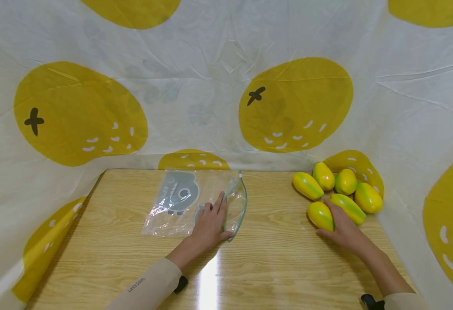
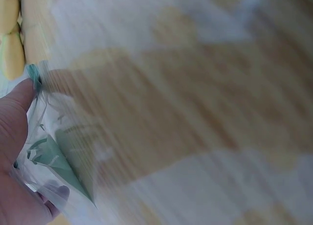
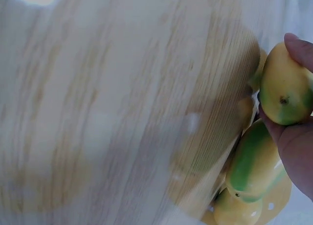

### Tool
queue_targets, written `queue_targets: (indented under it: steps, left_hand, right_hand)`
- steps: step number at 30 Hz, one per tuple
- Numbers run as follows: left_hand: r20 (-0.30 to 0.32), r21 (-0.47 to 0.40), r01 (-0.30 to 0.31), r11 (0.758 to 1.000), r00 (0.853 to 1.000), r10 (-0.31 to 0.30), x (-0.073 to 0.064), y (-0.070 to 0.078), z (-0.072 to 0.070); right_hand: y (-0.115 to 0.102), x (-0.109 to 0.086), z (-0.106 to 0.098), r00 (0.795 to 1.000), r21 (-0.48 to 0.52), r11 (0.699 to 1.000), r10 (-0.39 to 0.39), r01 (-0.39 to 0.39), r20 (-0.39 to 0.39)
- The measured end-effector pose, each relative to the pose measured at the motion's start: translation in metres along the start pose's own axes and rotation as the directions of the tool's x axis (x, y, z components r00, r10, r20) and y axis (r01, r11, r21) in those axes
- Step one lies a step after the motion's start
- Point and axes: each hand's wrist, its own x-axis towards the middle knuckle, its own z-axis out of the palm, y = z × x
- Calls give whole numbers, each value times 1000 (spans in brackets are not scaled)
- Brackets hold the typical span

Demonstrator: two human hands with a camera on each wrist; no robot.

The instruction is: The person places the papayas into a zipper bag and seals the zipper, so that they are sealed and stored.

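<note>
A clear zip bag (image 1: 158, 217) with a grey-green cartoon print lies flat on the wooden table, its green-edged mouth (image 1: 245, 202) toward the right. My left hand (image 1: 210, 221) rests on the bag at that mouth, fingers spread, with the thumb at the green edge in the left wrist view. On the right, my right hand (image 1: 342, 226) grips a yellow-green mango (image 1: 320, 216), thumb and fingers around its sides. Right behind it lies another mango (image 1: 348, 209). Several more, such as the mango at the left (image 1: 308, 186), sit in a cluster farther back.
The wooden table (image 1: 265, 267) ends at a white cloth (image 1: 195, 107) with large yellow fruit prints, hanging behind and at both sides. The mangoes stand near the back right corner, close to the cloth. A zip slider (image 1: 240, 175) sits at the bag's far corner.
</note>
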Motion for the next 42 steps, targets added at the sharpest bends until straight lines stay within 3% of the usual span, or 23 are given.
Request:
queue_targets:
  steps: [9, 23, 33, 42]
  left_hand:
    - [2, -25, 0, 1000, 1000, 0, 0, 1, -1]
    - [13, -30, 7, 1000, 1000, -6, -1, 2, -3]
    - [17, -23, 4, 1000, 1000, -3, 0, 2, -4]
    - [-9, -15, -14, 1000, 1000, 14, -2, 0, -3]
  right_hand:
    - [-13, 4, -5, 993, 52, 993, 100, -103, 62]
    - [-29, 25, -7, 991, 44, 993, 106, -111, 86]
    - [-43, 54, 2, 991, 59, 997, 48, -56, 125]
    - [-58, 80, 19, 986, 59, 994, -101, 93, 137]
